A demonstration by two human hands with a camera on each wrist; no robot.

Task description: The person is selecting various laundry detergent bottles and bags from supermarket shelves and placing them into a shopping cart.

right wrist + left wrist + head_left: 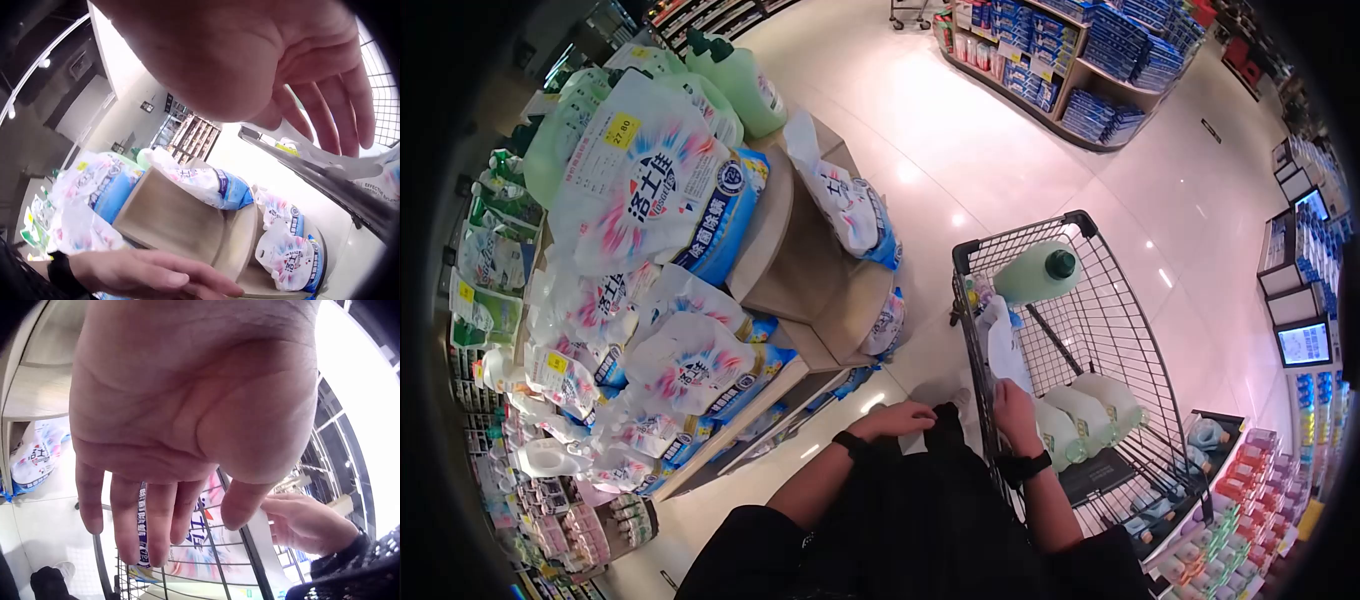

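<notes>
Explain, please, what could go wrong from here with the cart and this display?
The white pouch at the right hand lies close beside the wire side of the cart, so it might snag.
The green bottle sits apart from the pale bottles; it could slide into them if the cart moves.
Another pouch is at the display shelf's edge; a bump could perhaps knock it off.

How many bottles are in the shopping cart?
4: one dark-capped green bottle at the far end, three paler bottles side by side near the right hand. Others may be hidden.
</notes>
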